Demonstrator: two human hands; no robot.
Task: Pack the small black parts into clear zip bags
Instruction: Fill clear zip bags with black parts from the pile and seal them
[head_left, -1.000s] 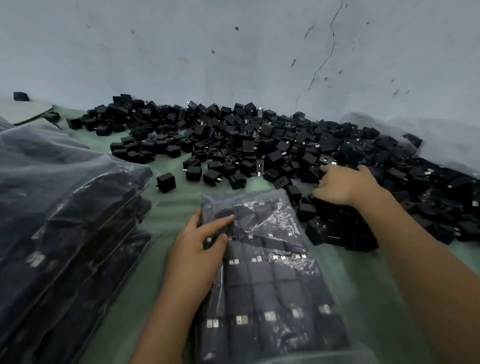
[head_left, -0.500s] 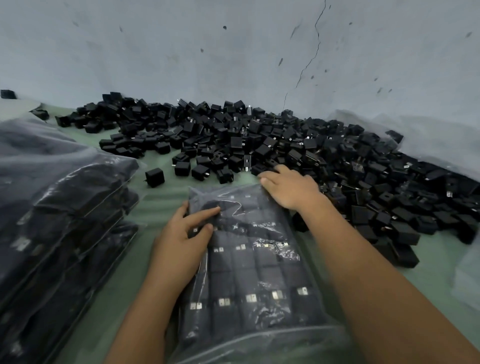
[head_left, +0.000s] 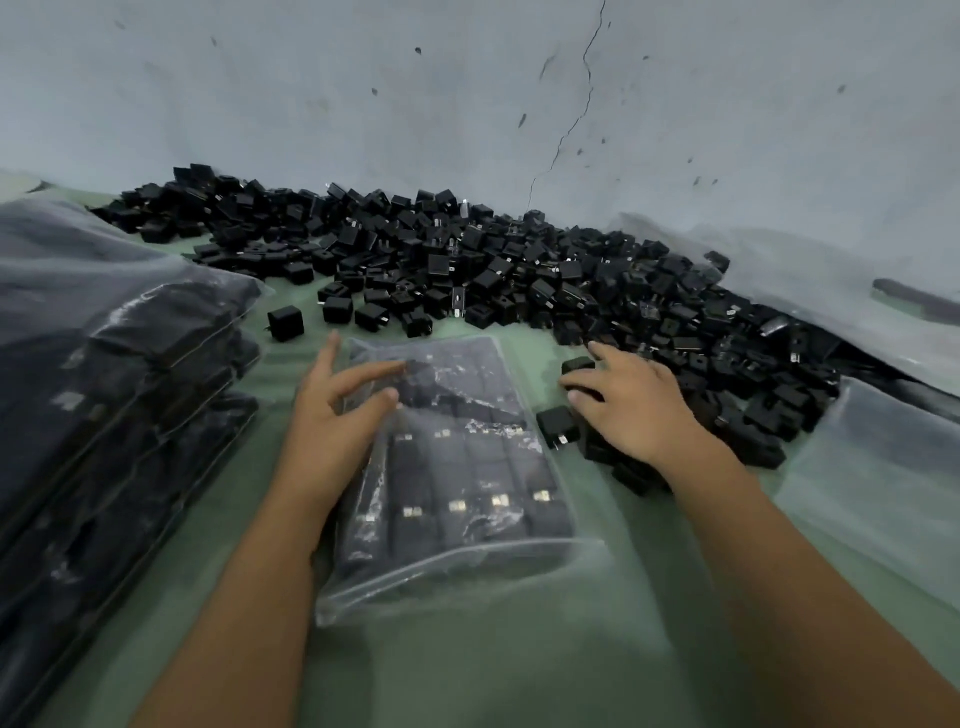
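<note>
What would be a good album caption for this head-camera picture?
Left hand rests on a clear zip bag of black parts while the right hand reaches into the loose pile.

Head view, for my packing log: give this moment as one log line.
left hand open, resting on part-filled bag | right hand gripping black parts at pile edge | packed bags stacked left

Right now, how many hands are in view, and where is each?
2. The left hand rests on the zip bag of packed parts. The right hand reaches into the pile of black parts beside it.
</note>
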